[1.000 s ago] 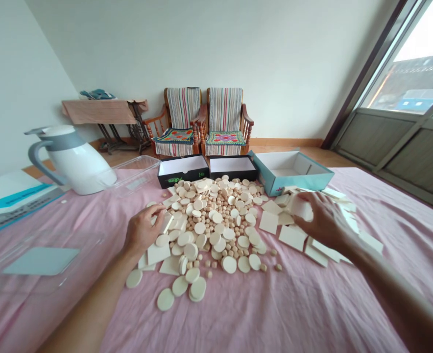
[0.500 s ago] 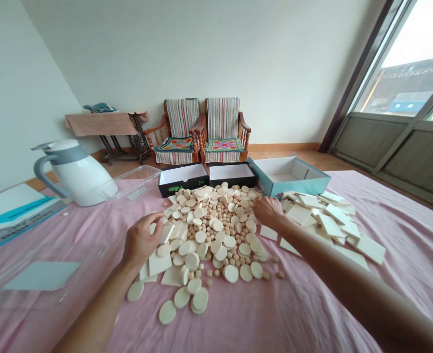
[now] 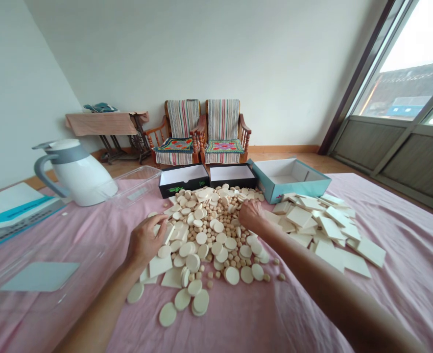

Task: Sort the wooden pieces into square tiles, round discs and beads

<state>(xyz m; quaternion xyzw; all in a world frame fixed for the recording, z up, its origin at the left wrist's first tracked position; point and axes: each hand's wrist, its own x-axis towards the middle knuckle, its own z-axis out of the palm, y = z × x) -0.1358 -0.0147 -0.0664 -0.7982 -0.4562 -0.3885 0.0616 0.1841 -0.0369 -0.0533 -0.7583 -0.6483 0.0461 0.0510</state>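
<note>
A spread heap of pale wooden discs (image 3: 232,275), small round wooden beads (image 3: 234,257) and square tiles (image 3: 160,265) lies on the pink cloth (image 3: 238,318). At the heap's left edge my left hand (image 3: 145,239) has its thumb and fingers curved around the edge of a pale tile, as far as shows. My right hand (image 3: 252,214) is closed over the right upper part of the heap, among discs and beads; its fingertips are hidden, and so is anything in them. To its right is a pile of square tiles (image 3: 330,225).
Behind the heap stand two black boxes with white insides (image 3: 184,177) (image 3: 233,174) and a light-blue box (image 3: 293,181). At left are a white jug (image 3: 86,176), a clear plastic lid (image 3: 137,189), a clear tray (image 3: 40,277) and a blue-and-white box (image 3: 18,211).
My right hand has moved left, from beside the light-blue box onto the heap. My left hand has shifted slightly right. More of the square tiles on the right now shows.
</note>
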